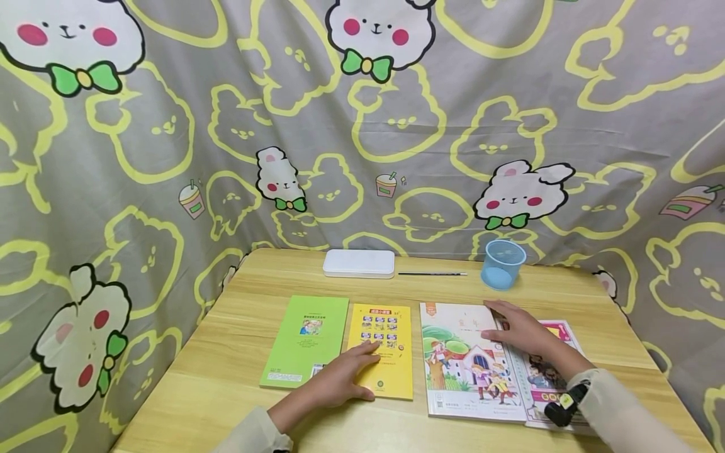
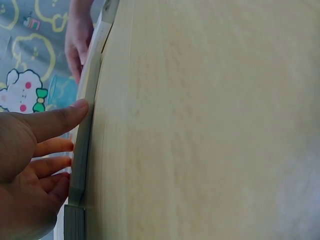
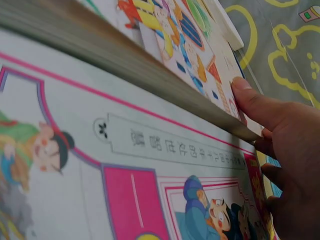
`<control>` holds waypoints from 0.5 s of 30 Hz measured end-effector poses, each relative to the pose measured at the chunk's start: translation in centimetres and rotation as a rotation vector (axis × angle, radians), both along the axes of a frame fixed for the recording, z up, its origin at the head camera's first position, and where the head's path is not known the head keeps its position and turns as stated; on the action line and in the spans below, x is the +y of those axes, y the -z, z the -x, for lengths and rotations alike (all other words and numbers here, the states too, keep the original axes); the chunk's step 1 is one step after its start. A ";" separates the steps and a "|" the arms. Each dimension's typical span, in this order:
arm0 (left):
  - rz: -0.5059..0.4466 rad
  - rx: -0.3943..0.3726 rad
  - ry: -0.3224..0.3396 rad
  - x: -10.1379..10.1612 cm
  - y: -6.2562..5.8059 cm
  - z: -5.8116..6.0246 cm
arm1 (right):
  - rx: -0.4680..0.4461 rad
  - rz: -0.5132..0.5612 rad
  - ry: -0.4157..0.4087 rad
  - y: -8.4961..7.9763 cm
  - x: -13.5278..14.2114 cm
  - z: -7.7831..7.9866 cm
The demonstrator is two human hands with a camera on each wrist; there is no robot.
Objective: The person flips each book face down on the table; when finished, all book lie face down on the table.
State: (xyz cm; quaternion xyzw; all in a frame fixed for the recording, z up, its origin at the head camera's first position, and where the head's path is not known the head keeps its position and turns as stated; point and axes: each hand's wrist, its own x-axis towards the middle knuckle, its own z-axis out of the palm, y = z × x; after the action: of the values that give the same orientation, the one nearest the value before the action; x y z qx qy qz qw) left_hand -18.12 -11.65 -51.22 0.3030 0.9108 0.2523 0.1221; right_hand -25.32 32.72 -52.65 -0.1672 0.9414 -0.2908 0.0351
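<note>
My left hand (image 1: 342, 372) rests on a yellow book (image 1: 391, 321), its fingers over the cover and its thumb by the near edge. Left of it lies a green book (image 1: 306, 336), partly covered by that hand. My right hand (image 1: 523, 327) touches a white picture-covered book (image 1: 467, 371) near its far right corner. In the right wrist view, the thumb (image 3: 250, 95) lies over that cover, and the other fingers sit by the book's edge. Beneath the right forearm is a pink-bordered book (image 3: 195, 155), lower than the white one.
Along the back of the wooden table (image 1: 204, 377) stand a white case (image 1: 359, 263), a thin dark stick (image 1: 432, 274) and a blue see-through cup (image 1: 503, 265). Behind them hangs a grey curtain (image 1: 340, 138) printed with rabbits.
</note>
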 end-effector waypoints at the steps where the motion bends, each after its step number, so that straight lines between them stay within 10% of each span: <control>1: -0.002 0.002 0.002 0.0 0.0 0.0 | 0.000 0.003 0.001 0.1 0.1 0.0; 15: 0.009 -0.007 -0.013 0.1 -0.2 -0.1 | -0.013 0.079 0.025 1.3 0.5 0.4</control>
State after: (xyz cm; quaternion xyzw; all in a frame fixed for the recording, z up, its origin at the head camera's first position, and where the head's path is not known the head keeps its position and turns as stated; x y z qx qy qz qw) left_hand -18.02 -11.54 -51.06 0.2957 0.9135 0.2498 0.1250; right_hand -25.76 33.27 -53.95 -0.1550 0.9309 -0.3294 0.0312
